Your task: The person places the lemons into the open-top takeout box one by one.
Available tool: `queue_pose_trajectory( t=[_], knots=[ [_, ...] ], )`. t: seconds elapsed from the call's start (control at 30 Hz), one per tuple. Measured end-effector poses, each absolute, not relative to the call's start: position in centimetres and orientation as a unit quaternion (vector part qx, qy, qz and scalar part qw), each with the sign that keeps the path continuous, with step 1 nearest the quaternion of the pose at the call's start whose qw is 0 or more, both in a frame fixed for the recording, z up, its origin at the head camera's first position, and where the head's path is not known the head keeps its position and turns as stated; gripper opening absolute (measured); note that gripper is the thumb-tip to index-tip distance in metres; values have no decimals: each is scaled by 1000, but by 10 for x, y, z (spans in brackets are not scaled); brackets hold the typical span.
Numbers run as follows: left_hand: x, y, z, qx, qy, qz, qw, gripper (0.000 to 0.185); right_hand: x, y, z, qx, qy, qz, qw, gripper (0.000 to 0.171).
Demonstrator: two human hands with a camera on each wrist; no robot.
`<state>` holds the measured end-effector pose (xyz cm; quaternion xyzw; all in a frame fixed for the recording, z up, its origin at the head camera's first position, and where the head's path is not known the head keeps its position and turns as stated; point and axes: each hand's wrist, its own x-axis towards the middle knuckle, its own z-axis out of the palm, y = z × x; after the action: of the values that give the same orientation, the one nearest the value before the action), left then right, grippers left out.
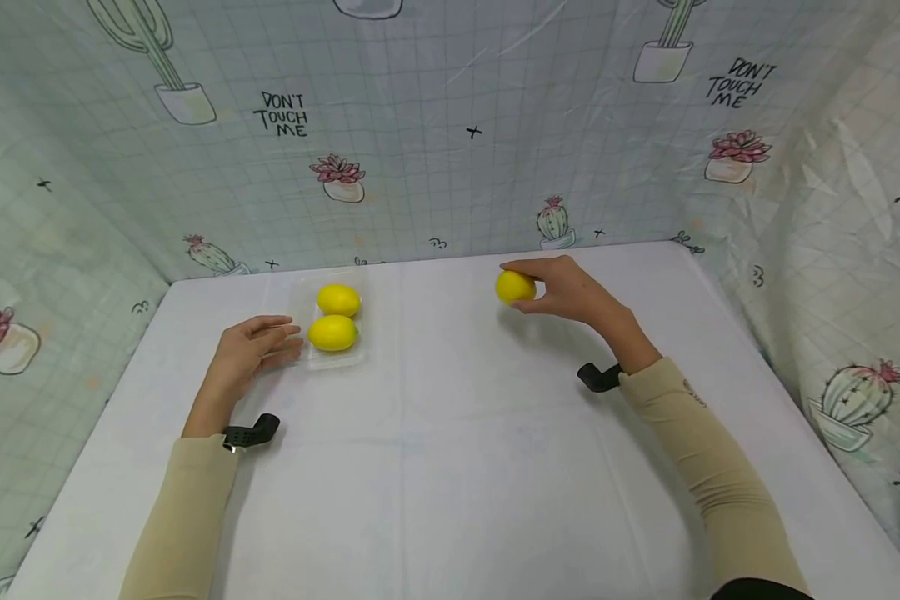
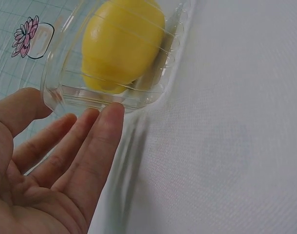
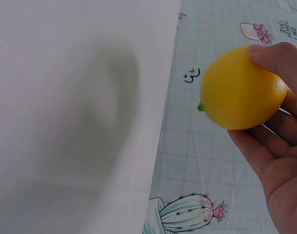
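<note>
The right hand (image 1: 570, 292) gripped a smooth, bright yellow lemon (image 1: 514, 287); the left hand (image 1: 251, 350), fingers relaxed, touched a clear tray (image 1: 300, 292) holding two more lemons (image 1: 332, 332).

Beige long sleeves (image 1: 187, 508), a black strap (image 1: 251, 434) at each wrist
</note>
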<state>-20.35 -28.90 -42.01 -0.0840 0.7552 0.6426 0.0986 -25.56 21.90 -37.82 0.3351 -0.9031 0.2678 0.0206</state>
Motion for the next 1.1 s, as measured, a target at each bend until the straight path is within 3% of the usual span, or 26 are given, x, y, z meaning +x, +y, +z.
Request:
queue_pose_trajectory(
  t=[1.1],
  knots=[
    [-205, -292, -424, -88, 744, 654, 103, 60, -248, 185, -385, 379, -883, 278, -1, 57]
  ],
)
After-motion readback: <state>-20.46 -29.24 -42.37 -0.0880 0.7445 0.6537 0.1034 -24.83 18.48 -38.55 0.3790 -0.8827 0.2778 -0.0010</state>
